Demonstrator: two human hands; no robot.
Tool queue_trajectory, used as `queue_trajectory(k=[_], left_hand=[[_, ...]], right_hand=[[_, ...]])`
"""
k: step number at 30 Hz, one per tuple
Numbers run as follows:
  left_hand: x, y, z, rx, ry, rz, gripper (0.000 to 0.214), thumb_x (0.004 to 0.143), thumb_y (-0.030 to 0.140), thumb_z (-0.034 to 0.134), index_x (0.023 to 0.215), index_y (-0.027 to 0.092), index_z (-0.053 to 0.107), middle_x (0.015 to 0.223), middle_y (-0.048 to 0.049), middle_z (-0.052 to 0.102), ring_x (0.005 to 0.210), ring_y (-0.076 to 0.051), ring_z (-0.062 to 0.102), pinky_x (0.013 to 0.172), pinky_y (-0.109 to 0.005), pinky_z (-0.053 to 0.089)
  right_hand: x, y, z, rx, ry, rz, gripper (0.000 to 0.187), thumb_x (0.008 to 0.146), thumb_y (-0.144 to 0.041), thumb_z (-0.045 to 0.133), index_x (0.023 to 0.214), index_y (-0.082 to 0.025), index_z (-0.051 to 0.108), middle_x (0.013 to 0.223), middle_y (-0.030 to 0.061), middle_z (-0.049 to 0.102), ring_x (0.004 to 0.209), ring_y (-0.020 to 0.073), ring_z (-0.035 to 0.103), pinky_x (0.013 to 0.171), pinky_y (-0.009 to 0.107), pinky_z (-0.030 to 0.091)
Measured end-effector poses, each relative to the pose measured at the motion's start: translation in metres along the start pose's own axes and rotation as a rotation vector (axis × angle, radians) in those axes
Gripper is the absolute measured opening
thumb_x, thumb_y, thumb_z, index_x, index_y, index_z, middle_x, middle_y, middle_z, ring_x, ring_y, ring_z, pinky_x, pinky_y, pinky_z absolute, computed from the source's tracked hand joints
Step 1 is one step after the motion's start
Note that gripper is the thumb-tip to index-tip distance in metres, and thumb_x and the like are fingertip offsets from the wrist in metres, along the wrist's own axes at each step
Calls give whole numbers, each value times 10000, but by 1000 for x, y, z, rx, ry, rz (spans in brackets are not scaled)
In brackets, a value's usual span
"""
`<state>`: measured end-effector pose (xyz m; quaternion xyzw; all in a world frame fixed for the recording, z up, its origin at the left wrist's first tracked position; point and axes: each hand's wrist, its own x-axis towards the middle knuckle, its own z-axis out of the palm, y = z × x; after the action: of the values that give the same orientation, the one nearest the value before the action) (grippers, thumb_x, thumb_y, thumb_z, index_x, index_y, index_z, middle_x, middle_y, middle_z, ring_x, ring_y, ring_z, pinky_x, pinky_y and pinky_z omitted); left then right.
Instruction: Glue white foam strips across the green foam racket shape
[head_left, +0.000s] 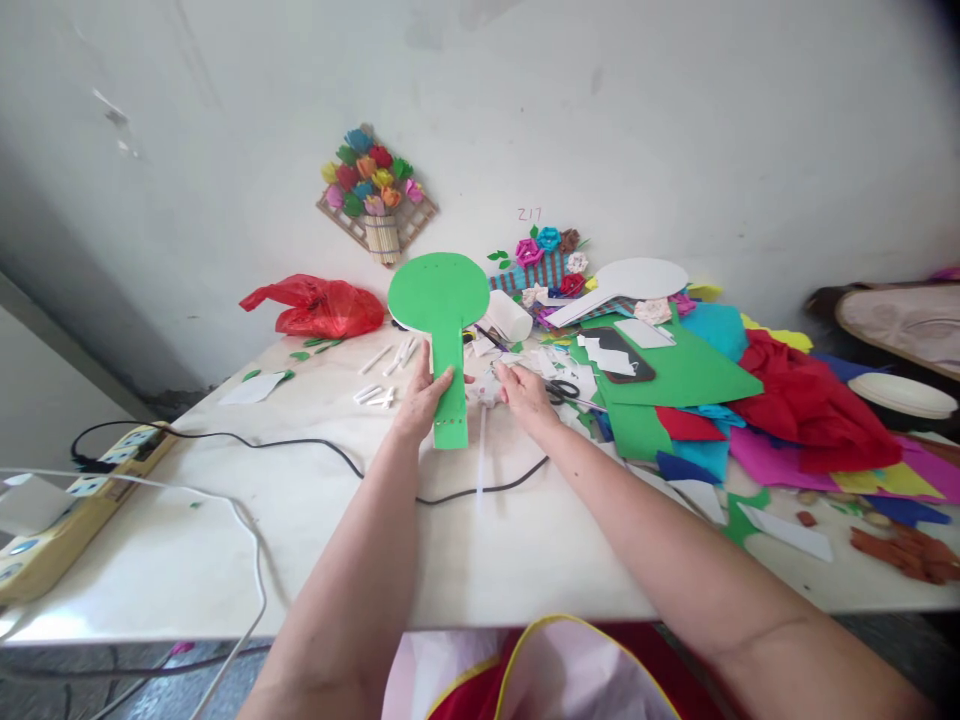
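Observation:
My left hand (422, 400) holds up a green paper cutout (442, 320) with a round top and a long handle, gripping the handle with thumb and fingers. My right hand (525, 392) rests on the white table (315, 540) just to the right, fingers curled on small white and pink paper bits (487, 390). A white stick (481, 455) lies on the table between my hands. Black scissors (562, 390) lie right beside my right hand.
Coloured paper sheets (750, 410) pile up at the right, with a white cutout of the same shape (630, 285). A red plastic bag (319, 307), a paper roll (508, 315), a black cable (300, 445) and a power strip (75, 500) at the left edge. Paper flowers (375, 185) hang on the wall.

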<state>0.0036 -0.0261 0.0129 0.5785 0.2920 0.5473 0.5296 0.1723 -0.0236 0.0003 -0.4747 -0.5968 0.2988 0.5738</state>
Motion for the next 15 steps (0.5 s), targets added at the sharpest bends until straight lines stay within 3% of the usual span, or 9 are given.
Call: queue_trajectory(k=[3,7,11,15], left_hand=[[-2,5,2,18,-40,-49,969,758,366,575,1372,235,-163,817,-59,676,523,-114,584,460,-212,448],[-5,10,5,44,-140,-82,857,751,377,577,1407,212,51,861,-80,669,536,-127,591,485,-236,466],[-7,12,9,21,-238,-111,789,736,360,596,1394,231,181,966,-93,648,652,-172,628,579,-288,500],[-8,13,14,-20,-319,-147,775,727,329,616,1384,262,211,1022,-92,628,765,-211,631,604,-302,508]], right_hand=[[1,-2,1,135,-53,117,322,728,-460,501,563,-189,449,438,-50,445,376,71,373,394,213,296],[0,-9,-1,333,-148,232,286,635,-419,619,753,-168,544,554,-41,542,373,52,394,353,190,296],[-2,-17,-4,464,-190,240,347,618,-477,636,689,-149,549,620,-20,567,373,34,398,339,183,295],[-1,-20,-6,556,-163,303,385,587,-499,662,592,-150,498,535,-35,519,346,32,373,318,188,268]])
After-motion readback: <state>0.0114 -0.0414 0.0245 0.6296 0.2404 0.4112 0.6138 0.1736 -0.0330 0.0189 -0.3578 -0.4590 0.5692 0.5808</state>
